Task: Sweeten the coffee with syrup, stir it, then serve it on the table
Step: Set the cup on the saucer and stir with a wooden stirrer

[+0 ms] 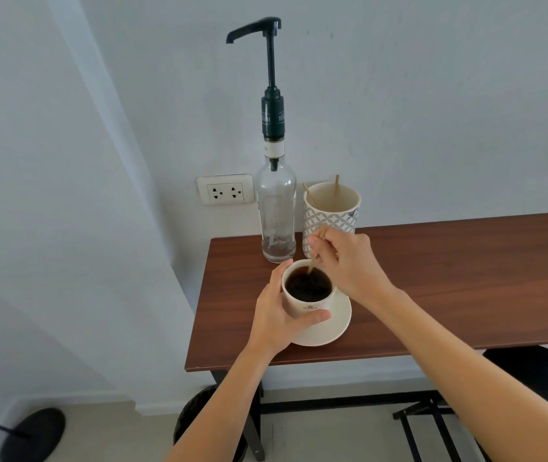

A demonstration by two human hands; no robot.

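Note:
A cream cup (302,303) full of dark coffee (307,285) stands on a cream saucer (339,323) near the left end of the brown table (449,288). My left hand (279,311) wraps around the cup's left side, thumb across its front. My right hand (349,258) pinches a thin wooden stir stick (312,263) whose lower end dips into the coffee at the far rim. Just behind the cup stands the clear syrup bottle (276,211) with a tall black pump (271,61), its spout pointing left.
A patterned holder (331,215) with two more wooden sticks stands right of the bottle. A wall socket (225,193) is behind the table. Under the table are a black bin (199,418) and black frame bars. A black round base (34,433) lies on the floor at left.

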